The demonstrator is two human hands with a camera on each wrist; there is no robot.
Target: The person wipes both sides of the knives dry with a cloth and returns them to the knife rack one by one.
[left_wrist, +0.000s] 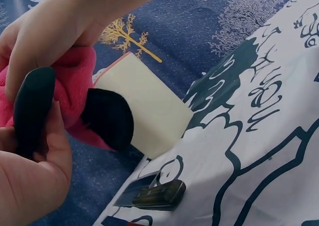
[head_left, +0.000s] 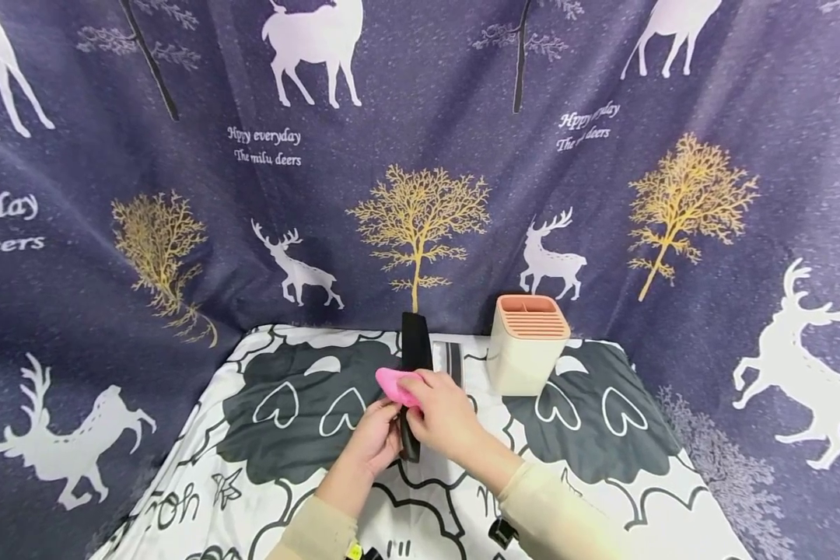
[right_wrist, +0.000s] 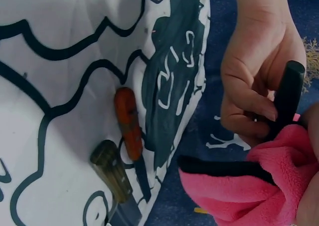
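A black knife (head_left: 416,342) points away from the person, its broad blade toward the back. My left hand (head_left: 376,442) grips its black handle (left_wrist: 35,106), with the thumb along one side in the left wrist view. With my right hand (head_left: 444,408) I hold a pink cloth (head_left: 395,385) over the knife just ahead of the handle. In the right wrist view the fluffy cloth (right_wrist: 249,196) is bunched up, and a black strip shows along its edge. The cloth and right fingers hide the middle of the knife.
A cream knife block (head_left: 525,358) with an orange slotted top stands at the back right. On the patterned sheet lie a knife with an orange-brown handle (right_wrist: 128,121) and a broad-bladed knife with a riveted brown handle (right_wrist: 112,168). A dark deer-print curtain (head_left: 420,140) hangs behind.
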